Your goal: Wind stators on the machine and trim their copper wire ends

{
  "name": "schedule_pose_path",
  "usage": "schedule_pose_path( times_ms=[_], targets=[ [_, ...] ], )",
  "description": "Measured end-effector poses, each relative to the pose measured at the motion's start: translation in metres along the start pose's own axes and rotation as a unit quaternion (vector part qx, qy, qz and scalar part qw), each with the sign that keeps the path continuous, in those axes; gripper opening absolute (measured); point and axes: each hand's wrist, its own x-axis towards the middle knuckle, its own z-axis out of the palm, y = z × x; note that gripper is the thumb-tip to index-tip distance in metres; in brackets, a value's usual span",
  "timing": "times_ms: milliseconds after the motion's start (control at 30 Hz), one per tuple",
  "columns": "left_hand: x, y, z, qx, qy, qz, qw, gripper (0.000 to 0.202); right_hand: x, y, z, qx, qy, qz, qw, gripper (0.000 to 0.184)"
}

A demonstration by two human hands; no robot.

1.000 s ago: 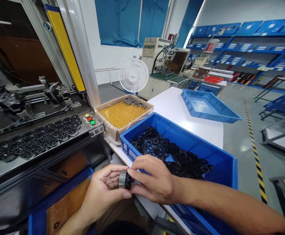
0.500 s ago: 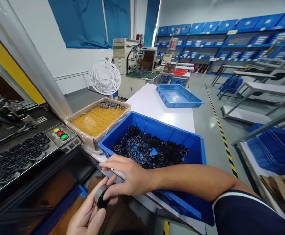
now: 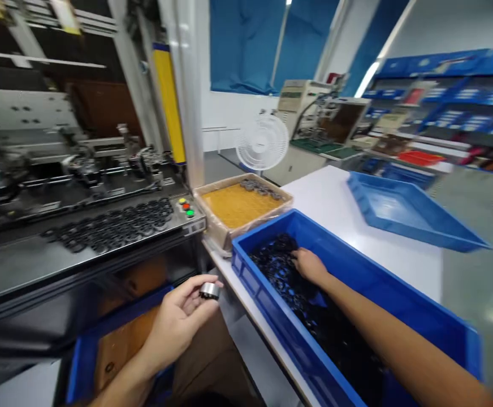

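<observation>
Left hand [image 3: 179, 316] pinches a metal ring [image 3: 210, 290] (probably stiff, slippery; hold by rims); at its two o'clock, right hand [image 3: 310, 265] is inside bin [image 3: 371, 282], grasp unclear.

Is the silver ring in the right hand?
No: the left hand holds the silver ring; the right hand is in the blue bin.

Your left hand [image 3: 174, 321] has open air above its fingers. To their left, the bench [image 3: 26, 271] edge bars level travel. To their right stand the table [image 3: 323, 198] edge and the near wall of the bin [image 3: 280, 323]; cross only above the rim. Your right hand [image 3: 311, 265] is enclosed by the bin's walls, black parts [image 3: 272, 268] at its fingertips; exit upward. Ahead-left of those fingers, the carton [image 3: 219, 227] obstructs low passage.
</observation>
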Motion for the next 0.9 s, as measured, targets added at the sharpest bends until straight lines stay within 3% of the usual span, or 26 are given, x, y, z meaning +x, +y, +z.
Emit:
schedule_pose_path(
  times_ms=[100,200,267,333,400,500,567,667,900],
  targets=[
    [-0.005,0.004,-0.008,0.06,0.022,0.078,0.995,0.031,0.009,0.005,0.005,-0.049,-0.001,-0.013,0.999,0.012],
    [-0.01,0.011,-0.016,0.134,0.02,0.151,0.979,0.039,0.011,-0.006,-0.012,-0.067,0.039,-0.031,0.996,0.01],
    [-0.01,0.014,-0.02,0.136,0.025,0.174,0.975,0.048,0.0,-0.025,-0.029,-0.06,0.086,-0.055,0.993,0.014],
    [-0.009,0.016,-0.02,0.109,0.021,0.156,0.982,0.048,-0.026,-0.053,-0.044,-0.006,0.149,-0.117,0.982,0.017],
    [-0.007,0.015,-0.015,0.057,-0.007,0.11,0.992,0.043,-0.065,-0.084,-0.053,0.159,0.247,-0.268,0.917,0.015],
    [-0.008,0.013,0.001,-0.06,-0.073,0.043,0.995,0.046,-0.116,-0.123,-0.057,0.274,0.241,-0.423,0.83,0.022],
    [-0.008,0.012,0.014,-0.139,-0.112,0.01,0.984,0.047,-0.134,-0.136,-0.054,0.304,0.23,-0.447,0.809,0.027],
    [-0.007,0.012,0.03,-0.209,-0.138,-0.019,0.968,0.048,-0.138,-0.137,-0.047,0.32,0.245,-0.442,0.801,0.026],
    [-0.008,0.007,0.041,-0.153,-0.096,0.026,0.983,0.055,-0.135,-0.131,-0.039,0.342,0.262,-0.454,0.78,0.024]
  ],
)
